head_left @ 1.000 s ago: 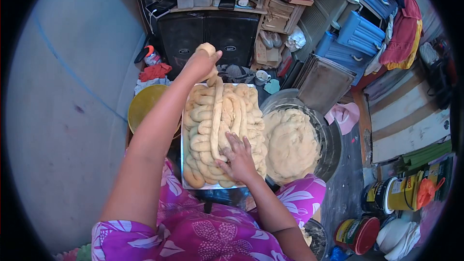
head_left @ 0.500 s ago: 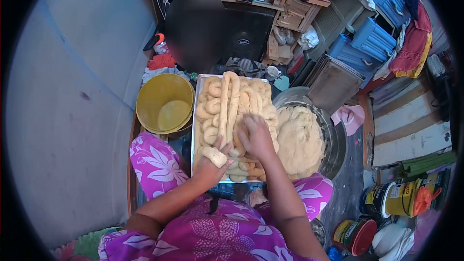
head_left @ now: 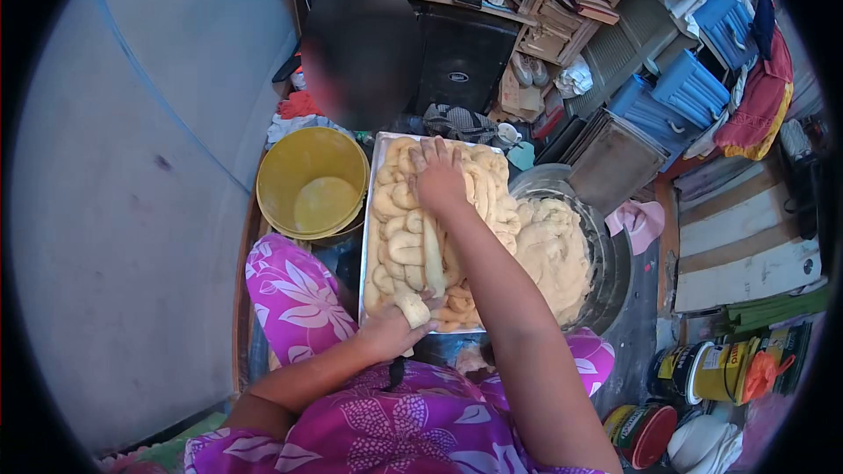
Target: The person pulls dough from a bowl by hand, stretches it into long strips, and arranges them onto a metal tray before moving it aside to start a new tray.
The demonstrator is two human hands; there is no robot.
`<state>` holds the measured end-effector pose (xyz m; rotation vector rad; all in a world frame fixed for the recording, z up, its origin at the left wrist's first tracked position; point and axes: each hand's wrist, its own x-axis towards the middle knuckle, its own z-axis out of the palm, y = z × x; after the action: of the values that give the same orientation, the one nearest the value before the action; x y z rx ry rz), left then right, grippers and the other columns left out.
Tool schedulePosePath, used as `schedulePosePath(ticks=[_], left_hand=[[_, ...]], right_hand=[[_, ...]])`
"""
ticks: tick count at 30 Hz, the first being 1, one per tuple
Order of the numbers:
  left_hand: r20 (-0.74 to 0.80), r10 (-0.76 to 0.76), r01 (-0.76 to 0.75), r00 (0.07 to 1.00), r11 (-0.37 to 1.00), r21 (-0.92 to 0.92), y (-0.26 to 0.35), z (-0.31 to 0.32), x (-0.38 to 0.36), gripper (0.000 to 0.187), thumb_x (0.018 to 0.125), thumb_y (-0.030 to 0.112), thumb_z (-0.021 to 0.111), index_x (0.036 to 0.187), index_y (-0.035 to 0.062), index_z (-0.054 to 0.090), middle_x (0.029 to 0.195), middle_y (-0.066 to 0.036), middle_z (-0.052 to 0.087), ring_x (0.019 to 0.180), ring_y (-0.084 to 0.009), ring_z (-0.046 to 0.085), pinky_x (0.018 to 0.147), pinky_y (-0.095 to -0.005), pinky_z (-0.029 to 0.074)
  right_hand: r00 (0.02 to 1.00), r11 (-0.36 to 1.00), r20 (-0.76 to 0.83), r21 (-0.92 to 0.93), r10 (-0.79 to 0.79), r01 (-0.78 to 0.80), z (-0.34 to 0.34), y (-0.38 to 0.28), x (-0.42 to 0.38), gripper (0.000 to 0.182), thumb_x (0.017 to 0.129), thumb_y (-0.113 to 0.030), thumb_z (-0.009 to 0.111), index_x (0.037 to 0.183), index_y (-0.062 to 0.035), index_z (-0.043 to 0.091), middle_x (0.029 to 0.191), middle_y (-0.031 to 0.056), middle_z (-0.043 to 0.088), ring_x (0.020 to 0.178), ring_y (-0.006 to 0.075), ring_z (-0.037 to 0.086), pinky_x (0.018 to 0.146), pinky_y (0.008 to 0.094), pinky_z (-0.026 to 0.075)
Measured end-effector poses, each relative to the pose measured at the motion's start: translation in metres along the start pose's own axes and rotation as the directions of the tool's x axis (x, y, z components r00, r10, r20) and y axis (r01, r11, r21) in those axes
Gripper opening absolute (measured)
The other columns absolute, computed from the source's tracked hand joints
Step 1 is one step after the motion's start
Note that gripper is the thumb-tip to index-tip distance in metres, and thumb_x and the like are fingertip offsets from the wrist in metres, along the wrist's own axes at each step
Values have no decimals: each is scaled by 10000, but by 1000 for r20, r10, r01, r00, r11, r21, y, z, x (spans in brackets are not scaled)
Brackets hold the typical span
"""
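Note:
A metal tray (head_left: 366,237) in front of me is covered with thick ropes of pale dough (head_left: 406,246), looped and folded over each other. At the tray's near edge my left hand (head_left: 391,333) is closed around a piece of dough (head_left: 413,309), part of which bulges above the fingers. One long dough strand (head_left: 432,254) runs from beside that hand up towards my right hand (head_left: 441,183). The right hand lies palm down over the dough at the far end, its fingers stretched and apart; what is beneath the palm is hidden.
Right of the tray, a wide metal basin (head_left: 617,259) holds a large mass of dough (head_left: 555,254). A yellow bucket (head_left: 272,180) stands to the left. Blue drawers (head_left: 694,92), a pink cap (head_left: 639,221) and paint buckets (head_left: 724,364) crowd the right. A blurred person (head_left: 360,53) is beyond the tray.
My right hand has moved from mid-tray to the far end. The left hand has come nearer to me with its dough. The long loop that stretched over the tray is drawn down and partly covered.

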<state>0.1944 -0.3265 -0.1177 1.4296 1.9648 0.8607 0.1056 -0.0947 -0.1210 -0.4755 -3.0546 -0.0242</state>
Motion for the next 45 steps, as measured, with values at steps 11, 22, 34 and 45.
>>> schedulePosePath(ticks=[11,22,34,45], left_hand=[[235,-187,83,954,917,391,29,-68,6,417,801,428,580,886,23,624,756,-169,619,729,-334,602,664,-417,478],[-509,72,-419,858,672,-610,103,-141,73,370,855,340,574,1013,6,583,789,-31,563,672,-90,511,619,-216,433],[-211,393,-357,895,915,191,-8,-27,156,413,712,208,702,1073,54,574,984,-110,529,970,-285,502,869,-374,402],[-243,316,-255,917,934,250,31,-23,92,647,683,347,689,1218,55,472,1215,-146,463,1118,-327,427,959,-430,314]], right_hand=[[985,953,-69,252,-158,171,-10,-24,-92,598,902,-410,423,1365,-52,303,1403,164,304,1327,286,243,1091,466,118],[928,-88,103,986,-358,-144,-110,-15,-131,591,772,-284,688,1224,6,442,1115,89,526,1075,143,470,936,297,368],[927,125,338,925,161,-358,-32,101,-149,460,777,-39,628,1215,-43,487,1086,77,539,1011,151,511,886,278,415],[917,-223,171,970,360,-93,-53,72,-150,420,772,-51,649,1166,-23,505,1036,86,514,932,176,541,810,266,461]])
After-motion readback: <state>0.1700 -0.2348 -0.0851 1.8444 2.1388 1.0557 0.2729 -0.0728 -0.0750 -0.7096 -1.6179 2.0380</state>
